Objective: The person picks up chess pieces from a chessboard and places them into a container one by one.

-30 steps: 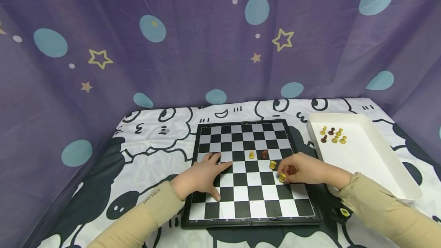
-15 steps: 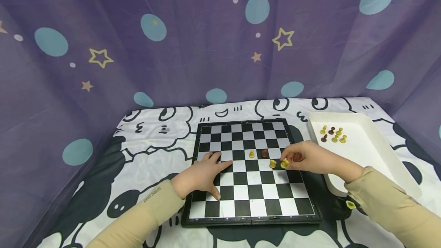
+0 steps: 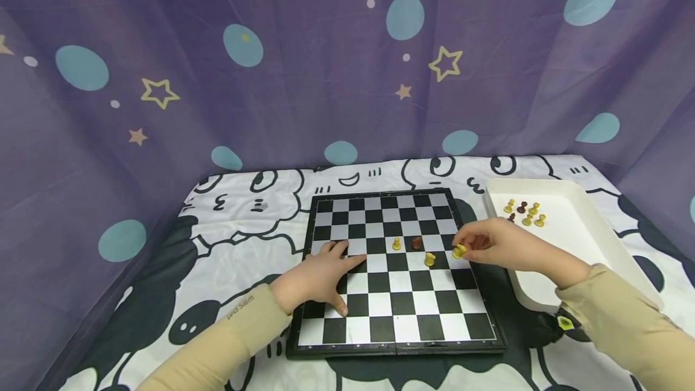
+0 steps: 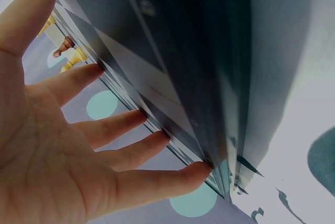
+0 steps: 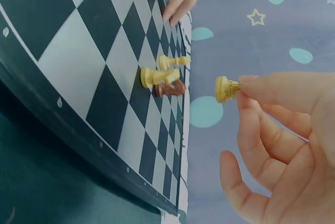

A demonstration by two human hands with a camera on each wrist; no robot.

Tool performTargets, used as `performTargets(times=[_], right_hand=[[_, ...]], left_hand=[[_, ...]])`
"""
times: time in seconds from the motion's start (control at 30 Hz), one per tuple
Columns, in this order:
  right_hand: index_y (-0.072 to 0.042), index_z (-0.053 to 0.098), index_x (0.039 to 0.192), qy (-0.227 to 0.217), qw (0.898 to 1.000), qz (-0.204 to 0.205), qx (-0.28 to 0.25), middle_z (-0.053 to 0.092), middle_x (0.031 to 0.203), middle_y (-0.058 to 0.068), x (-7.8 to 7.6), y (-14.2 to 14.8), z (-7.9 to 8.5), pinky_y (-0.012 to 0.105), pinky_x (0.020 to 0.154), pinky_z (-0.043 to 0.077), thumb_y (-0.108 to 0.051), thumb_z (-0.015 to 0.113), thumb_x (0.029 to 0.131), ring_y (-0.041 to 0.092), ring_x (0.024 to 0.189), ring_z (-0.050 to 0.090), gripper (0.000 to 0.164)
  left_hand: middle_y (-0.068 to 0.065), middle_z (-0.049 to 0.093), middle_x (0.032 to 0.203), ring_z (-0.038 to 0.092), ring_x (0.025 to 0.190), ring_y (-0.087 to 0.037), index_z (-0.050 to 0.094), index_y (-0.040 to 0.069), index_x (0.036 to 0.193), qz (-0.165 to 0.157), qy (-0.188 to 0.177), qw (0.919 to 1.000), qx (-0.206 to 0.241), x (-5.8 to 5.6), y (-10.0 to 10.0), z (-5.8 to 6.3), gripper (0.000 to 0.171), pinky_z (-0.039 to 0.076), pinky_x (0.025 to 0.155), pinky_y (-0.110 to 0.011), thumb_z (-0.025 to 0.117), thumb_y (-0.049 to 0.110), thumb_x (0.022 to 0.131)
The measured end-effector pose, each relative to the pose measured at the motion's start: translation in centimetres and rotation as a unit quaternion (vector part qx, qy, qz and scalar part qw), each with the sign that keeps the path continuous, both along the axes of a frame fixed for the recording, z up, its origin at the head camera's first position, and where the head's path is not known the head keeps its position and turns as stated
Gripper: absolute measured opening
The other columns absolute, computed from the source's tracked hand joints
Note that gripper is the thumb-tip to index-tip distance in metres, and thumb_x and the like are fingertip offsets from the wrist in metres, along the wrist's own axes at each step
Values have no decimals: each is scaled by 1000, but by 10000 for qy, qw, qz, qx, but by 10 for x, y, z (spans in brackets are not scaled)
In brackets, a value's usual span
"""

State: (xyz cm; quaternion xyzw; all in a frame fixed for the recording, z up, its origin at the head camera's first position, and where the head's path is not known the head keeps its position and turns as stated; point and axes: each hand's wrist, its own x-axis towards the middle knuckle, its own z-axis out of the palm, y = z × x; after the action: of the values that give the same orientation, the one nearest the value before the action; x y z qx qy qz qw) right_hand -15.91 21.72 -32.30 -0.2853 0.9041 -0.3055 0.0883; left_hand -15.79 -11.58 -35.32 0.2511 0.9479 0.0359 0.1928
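My right hand (image 3: 491,243) pinches a yellow chess piece (image 5: 225,89) between thumb and forefinger, over the right edge of the chessboard (image 3: 402,303). The piece's base points toward the board, and its top is hidden in the fingers. My left hand (image 3: 320,276) lies spread at the board's left side, fingertips (image 4: 141,115) touching the surface. Right of the board's middle stand a yellow pawn (image 3: 396,244), a dark red knight (image 5: 172,88) and a yellow knight (image 3: 429,259).
A white tray (image 3: 597,258) lies to the right, partly behind the right forearm. Several small yellow pawns (image 3: 528,219) and dark red pawns (image 3: 522,207) stand in it. A patterned cloth (image 3: 244,222) covers the table, and a purple curtain (image 3: 304,101) hangs behind.
My right hand has lifted the yellow chess piece off a square near the board's right side and carried it back and to the right. My left hand has stayed in place.
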Motion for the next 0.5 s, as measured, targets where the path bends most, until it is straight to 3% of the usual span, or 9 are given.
performTargets(times=[0.27, 0.5], right_hand=[[-6, 68, 101, 232, 9995, -205, -81, 64, 80, -6, -3, 15, 5, 24, 60, 49, -5, 70, 82, 3, 69, 56, 19], [-6, 68, 100, 497, 9974, -524, -16, 64, 78, -7, -7, 31, 9, 23, 62, 49, -3, 70, 81, 1, 68, 56, 19]], left_hand=[[-17, 28, 151, 25, 138, -42, 39, 25, 146, -14, 31, 10000, 8, 0, -1, -1, 100, 36, 96, -66, 86, 43, 59], [-17, 29, 151, 26, 137, -42, 39, 25, 145, -34, 46, 10000, 15, -1, -1, -1, 101, 36, 95, -67, 86, 43, 59]])
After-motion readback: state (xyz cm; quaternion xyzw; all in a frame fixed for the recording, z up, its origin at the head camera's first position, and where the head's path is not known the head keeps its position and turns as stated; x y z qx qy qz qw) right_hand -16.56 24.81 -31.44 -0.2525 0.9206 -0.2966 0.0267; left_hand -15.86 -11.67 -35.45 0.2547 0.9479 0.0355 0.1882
